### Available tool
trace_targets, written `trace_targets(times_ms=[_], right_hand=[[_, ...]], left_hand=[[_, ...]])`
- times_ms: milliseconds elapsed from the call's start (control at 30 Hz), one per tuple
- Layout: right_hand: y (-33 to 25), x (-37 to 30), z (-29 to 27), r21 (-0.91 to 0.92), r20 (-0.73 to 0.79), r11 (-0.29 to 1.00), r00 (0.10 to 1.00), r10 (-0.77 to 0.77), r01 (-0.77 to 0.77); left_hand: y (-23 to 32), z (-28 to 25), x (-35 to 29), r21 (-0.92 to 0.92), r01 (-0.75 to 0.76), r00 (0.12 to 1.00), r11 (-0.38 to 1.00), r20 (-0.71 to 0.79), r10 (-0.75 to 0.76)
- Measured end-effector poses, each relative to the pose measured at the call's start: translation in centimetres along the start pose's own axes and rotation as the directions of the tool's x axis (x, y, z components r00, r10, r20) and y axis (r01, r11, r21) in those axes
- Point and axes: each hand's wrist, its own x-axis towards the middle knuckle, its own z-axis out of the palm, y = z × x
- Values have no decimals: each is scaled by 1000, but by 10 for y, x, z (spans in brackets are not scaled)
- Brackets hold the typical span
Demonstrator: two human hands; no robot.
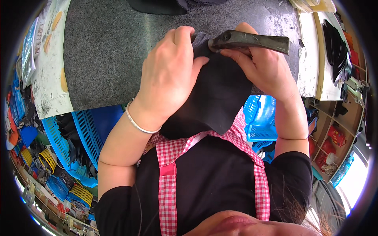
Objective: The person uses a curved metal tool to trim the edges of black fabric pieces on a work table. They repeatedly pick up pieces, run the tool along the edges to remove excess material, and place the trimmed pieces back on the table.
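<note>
A black piece of leather or similar sheet material [214, 90] lies partly on the grey stone slab [104, 55] and hangs over its near edge toward my lap. My left hand [169, 72] is closed at the sheet's far left edge, its thumb resting on the material and its fingertips partly hidden. In my right hand [265, 67] is a hammer [256, 41] with a dark metal head. The hammer's round face touches or nearly touches the sheet's far edge, close to my left thumb. My right fingers hide most of its handle.
More black pieces [157, 4] lie at the slab's far edge. White boards [49, 86] flank the slab, and dark cut pieces [336, 51] sit at the right. Below the table edge are blue plastic baskets [88, 135]. Shelves [328, 118] stand at the right.
</note>
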Motion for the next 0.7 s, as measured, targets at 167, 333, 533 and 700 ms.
trace_targets(times_ms=[167,333,533,700], right_hand=[[-2,15,-1,-126,5,990,998,-55,56],[-4,21,0,-220,-8,972,996,-88,84],[-3,25,-1,-236,14,967,996,-91,92],[-7,29,-8,-177,23,982,998,-58,62]], left_hand=[[-7,2,2,12,-49,999,999,-22,49],[-9,3,1,-50,-42,998,998,-50,40],[-17,11,-1,-19,-176,972,984,-161,171],[-15,12,0,78,-208,968,975,-125,217]])
